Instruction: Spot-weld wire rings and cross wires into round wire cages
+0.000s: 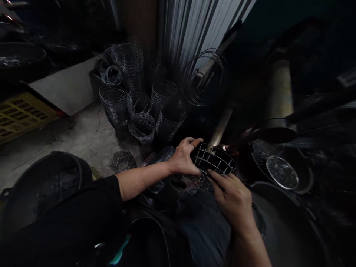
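A round wire frame (215, 160), like a shallow basket of crossed metal wires, is held in front of me below a metal rod. My left hand (185, 157) grips its left side, thumb toward the near edge and fingers over the far rim. At the near right edge, my right hand (232, 194) has its fingers closed together against the wires; what lies under its fingertips is hidden. Just beyond the frame's far rim, the metal rod (221, 128) slants down, close to a dark arm with a bright orange-white tip (225, 147).
Several stacks of wire rings (164, 96) stand on the floor ahead. Dark tubs stand at left (80, 174) and right (278, 215). A basin with round wire pieces (282, 172), a thick metal cylinder (280, 89), a yellow crate (25, 115) and hanging wire coils (204, 76) surround me.
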`<move>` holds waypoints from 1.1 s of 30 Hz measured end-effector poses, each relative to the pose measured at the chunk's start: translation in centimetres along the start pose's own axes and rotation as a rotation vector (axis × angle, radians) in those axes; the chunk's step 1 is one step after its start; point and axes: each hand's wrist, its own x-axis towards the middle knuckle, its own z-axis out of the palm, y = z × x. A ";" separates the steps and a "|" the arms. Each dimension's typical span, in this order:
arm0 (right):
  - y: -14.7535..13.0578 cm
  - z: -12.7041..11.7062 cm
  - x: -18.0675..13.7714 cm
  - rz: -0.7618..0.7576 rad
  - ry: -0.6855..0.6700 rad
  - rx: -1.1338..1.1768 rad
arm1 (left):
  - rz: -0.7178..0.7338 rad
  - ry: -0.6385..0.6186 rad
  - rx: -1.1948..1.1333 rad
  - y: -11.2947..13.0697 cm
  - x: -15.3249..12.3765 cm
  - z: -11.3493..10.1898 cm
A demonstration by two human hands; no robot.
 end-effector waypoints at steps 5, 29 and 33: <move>1.8 -0.2 1.6 0.044 -0.025 0.012 | -0.039 -0.001 -0.039 0.2 2.2 0.3; 2.0 -0.3 1.9 0.516 0.394 0.280 | -0.221 0.001 0.038 0.6 6.9 1.2; 1.2 -0.3 0.5 0.679 0.303 0.485 | -0.247 -0.021 0.080 0.5 7.9 0.7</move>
